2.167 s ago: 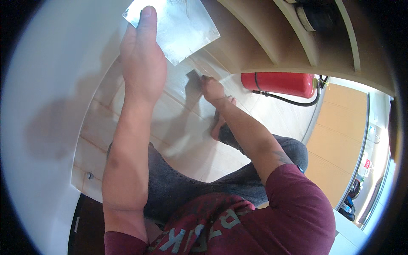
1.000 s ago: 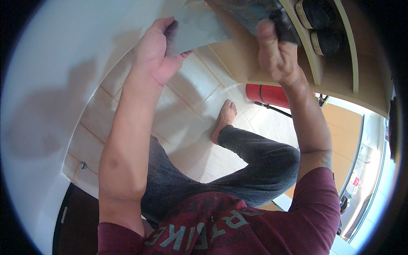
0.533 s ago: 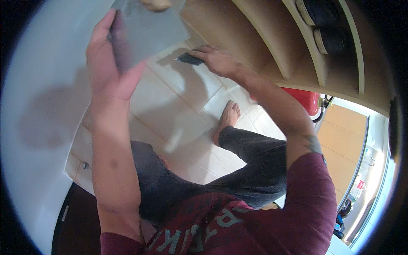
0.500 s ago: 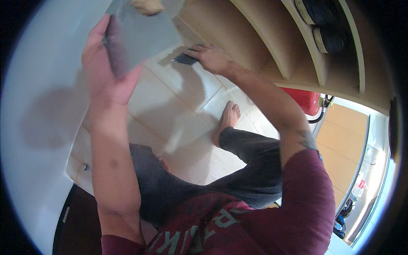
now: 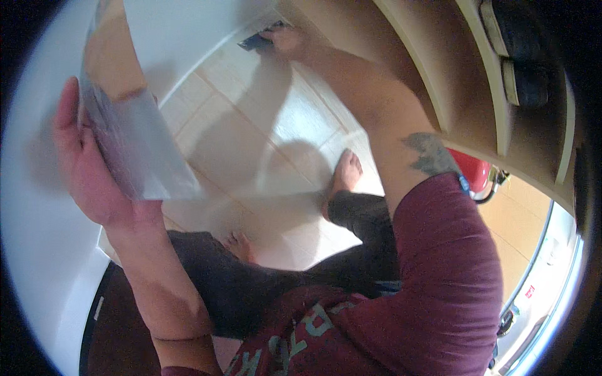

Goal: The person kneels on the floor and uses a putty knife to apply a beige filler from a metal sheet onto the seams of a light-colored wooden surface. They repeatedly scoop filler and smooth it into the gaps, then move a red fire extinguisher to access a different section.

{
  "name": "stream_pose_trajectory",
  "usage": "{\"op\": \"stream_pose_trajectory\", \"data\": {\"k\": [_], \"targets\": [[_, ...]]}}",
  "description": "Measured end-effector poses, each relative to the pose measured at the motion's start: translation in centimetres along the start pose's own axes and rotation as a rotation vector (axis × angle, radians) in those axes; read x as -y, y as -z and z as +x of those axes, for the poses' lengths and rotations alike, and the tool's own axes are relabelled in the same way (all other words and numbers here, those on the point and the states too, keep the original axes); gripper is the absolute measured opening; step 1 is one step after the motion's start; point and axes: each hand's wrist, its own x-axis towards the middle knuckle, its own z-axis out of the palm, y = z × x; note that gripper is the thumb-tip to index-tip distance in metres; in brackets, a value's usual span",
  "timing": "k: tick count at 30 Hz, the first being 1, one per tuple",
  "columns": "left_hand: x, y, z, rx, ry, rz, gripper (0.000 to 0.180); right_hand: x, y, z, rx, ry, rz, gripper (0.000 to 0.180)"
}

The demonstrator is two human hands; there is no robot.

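My left hand (image 5: pixel 94 169) is raised at the left, its fingers and thumb gripping the edge of a flat, shiny grey panel (image 5: pixel 141 150). The panel is tilted, and a tan patch shows on its upper part; I cannot tell if that is a reflection or something seen through it. Far ahead, my right hand (image 5: pixel 288 42) reaches down to the corner where the wall meets the shelf unit. In its fingers is a small dark flat piece (image 5: pixel 254 41), low against the tiled floor (image 5: pixel 219 125). Its exact kind is too blurred to make out.
A beige shelf unit (image 5: pixel 426 69) curves along the right, with dark shoes (image 5: pixel 527 81) on it. Behind my right arm is a red cylinder with a black hose (image 5: pixel 471 170). A white wall (image 5: pixel 37 200) runs down the left. My bare foot (image 5: pixel 348 170) rests on the tiles.
My right hand has moved farther ahead to the wall corner with the dark flat piece. My left hand and the panel have shifted left and lower, and the panel has turned.
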Motion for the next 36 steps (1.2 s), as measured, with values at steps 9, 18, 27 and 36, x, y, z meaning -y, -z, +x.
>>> {"op": "stream_pose_trajectory", "data": {"k": [9, 18, 27, 36], "targets": [[4.0, -4.9, -0.1, -0.05, 0.009, 0.079, 0.034, -0.4, -2.8, -19.4, 0.209, -0.012, 0.012, 0.065], [4.3, -7.1, -1.0, 0.083, 0.28, -0.079, 0.033, 0.2, -6.2, -34.9, 0.421, -0.19, 0.039, 0.067], [4.6, -6.8, -1.9, 0.346, 0.178, -0.261, 0.045, 3.4, 7.6, -30.5, 0.258, -0.701, 0.782, 0.034], [4.4, -6.4, -3.0, 0.444, -0.682, 0.281, 0.045, 14.0, 27.0, -28.0, -0.078, -0.342, 2.424, 0.039]]}}
